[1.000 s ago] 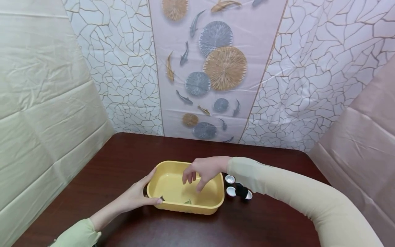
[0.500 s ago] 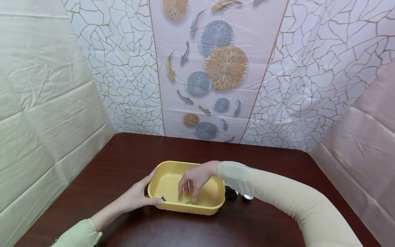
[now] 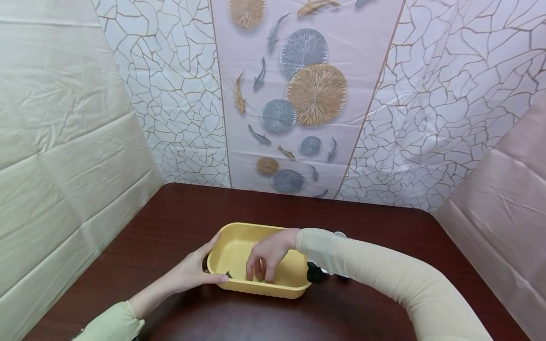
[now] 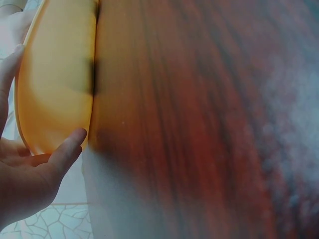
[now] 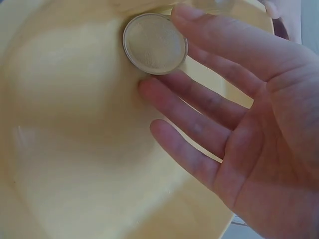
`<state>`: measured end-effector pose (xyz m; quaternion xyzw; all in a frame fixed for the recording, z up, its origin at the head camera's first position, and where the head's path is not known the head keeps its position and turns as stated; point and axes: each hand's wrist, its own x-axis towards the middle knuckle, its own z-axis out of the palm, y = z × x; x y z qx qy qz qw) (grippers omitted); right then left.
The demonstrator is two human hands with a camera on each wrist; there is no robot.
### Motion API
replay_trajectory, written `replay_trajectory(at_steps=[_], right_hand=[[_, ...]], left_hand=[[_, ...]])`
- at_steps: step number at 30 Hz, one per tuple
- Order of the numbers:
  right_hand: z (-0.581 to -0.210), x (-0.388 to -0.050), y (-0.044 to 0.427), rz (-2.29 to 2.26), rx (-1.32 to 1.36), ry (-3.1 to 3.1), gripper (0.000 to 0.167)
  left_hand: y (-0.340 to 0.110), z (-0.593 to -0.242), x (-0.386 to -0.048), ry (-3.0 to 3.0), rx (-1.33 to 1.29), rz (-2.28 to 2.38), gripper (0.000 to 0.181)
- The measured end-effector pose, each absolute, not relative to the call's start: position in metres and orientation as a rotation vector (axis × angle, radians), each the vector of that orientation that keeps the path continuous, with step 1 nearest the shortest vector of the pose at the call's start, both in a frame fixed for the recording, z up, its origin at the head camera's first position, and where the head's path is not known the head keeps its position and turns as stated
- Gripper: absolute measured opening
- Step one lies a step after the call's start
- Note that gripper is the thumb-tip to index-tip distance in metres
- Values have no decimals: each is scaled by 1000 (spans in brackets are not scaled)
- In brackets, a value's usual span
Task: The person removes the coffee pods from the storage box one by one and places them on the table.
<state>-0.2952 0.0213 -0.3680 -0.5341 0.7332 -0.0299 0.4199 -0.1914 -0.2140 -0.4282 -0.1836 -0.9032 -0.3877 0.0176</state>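
A yellow plastic basin [image 3: 273,290] stands on the dark table. My left hand [image 3: 197,266] grips its left end, thumb at the near rim and fingers along the far side; in the left wrist view that hand [image 4: 37,174] spreads around the basin wall. My right hand [image 3: 268,258] reaches down inside the basin. In the right wrist view its thumb and fingers close around a small round disc [image 5: 155,44] with a metal rim and a pale ribbed face; what kind of disc it is cannot be told. A small dark piece [image 3: 229,274] lies beside the left thumb.
Right of the basin lies a black object [image 3: 314,273], with silvery round pieces partly hidden beneath the right sleeve [image 3: 367,260]. The dark wooden table [image 3: 204,201] meets patterned cloth [image 3: 183,118] at the back and plain cloth at both sides.
My right hand has dropped lower into the basin, down to the small piece near its front wall, and its fingers have drawn together. The left hand keeps its hold on the basin.
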Motion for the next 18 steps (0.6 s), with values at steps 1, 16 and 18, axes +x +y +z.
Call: replay_trajectory(at_steps=[1,16,18], right_hand=[[-369,-295,21,-72,-1339,1835,41],[-369,-290,18,45,-1391,1743,37],[-368,-289,18,53,-1386,1738,35]], left_hand=[[-214,-428,-191,-2806,-570,-1204,114],[-213,-428,-191,-2800,-574,-1188,113],[-212,-427,-191,-2800,-572,-1184,113]])
